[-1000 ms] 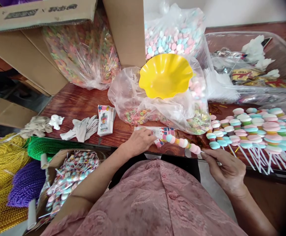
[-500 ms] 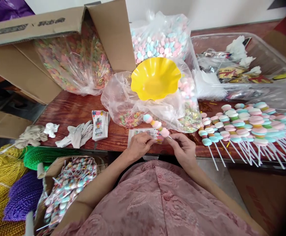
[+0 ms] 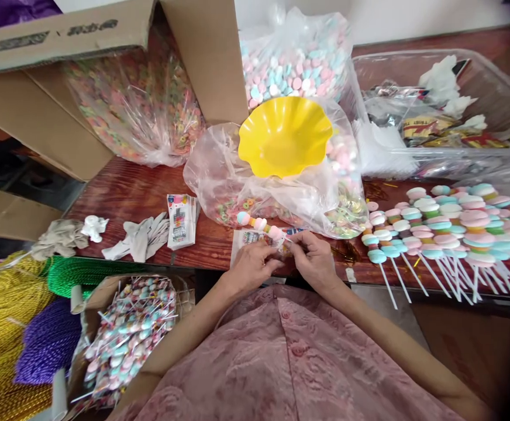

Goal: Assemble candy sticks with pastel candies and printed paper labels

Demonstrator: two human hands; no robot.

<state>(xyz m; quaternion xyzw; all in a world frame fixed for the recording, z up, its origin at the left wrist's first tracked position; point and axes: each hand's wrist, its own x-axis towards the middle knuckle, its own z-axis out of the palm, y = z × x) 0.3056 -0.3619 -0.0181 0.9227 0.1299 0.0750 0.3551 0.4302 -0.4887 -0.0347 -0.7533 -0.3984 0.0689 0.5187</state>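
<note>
My left hand [image 3: 251, 266] and my right hand [image 3: 315, 258] meet at the table's front edge, fingers pinched together. Between them lies a candy skewer [image 3: 260, 224] of pastel discs, its tip pointing up-left. My right hand grips its stick end. My left hand pinches a printed clear wrapper bag [image 3: 248, 240] that lies flat on the wood under the skewer. The skewer's stick is hidden by my fingers.
A row of finished candy skewers [image 3: 439, 225] lies at the right. A yellow bowl [image 3: 285, 135] sits on a clear bag of ring candies [image 3: 237, 193]. A stack of wrappers [image 3: 182, 219], gloves [image 3: 138, 238], a carton of wrapped skewers [image 3: 127, 333] and string spools [image 3: 13, 327] are at the left.
My right hand brought the skewer in from the right to my left hand. The skewer swung from lying sideways to pointing up-left over the wrapper, and both hands closed together.
</note>
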